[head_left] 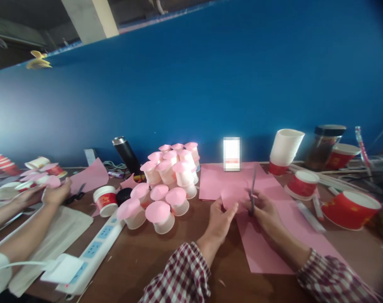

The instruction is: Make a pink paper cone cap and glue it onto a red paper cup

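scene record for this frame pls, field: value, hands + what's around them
left hand: holds pink paper piece
right hand: grip on scissors, blades up at the paper piece
under hands: pink paper sheets on brown table
left of hands: pink-capped cups, stacked
right: red paper bowls, white cup stack
far left: another person's hands, power strip

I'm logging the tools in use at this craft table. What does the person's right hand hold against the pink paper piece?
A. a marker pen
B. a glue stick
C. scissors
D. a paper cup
C: the right hand grips dark scissors, blades up, against the pink paper piece that the left hand holds.
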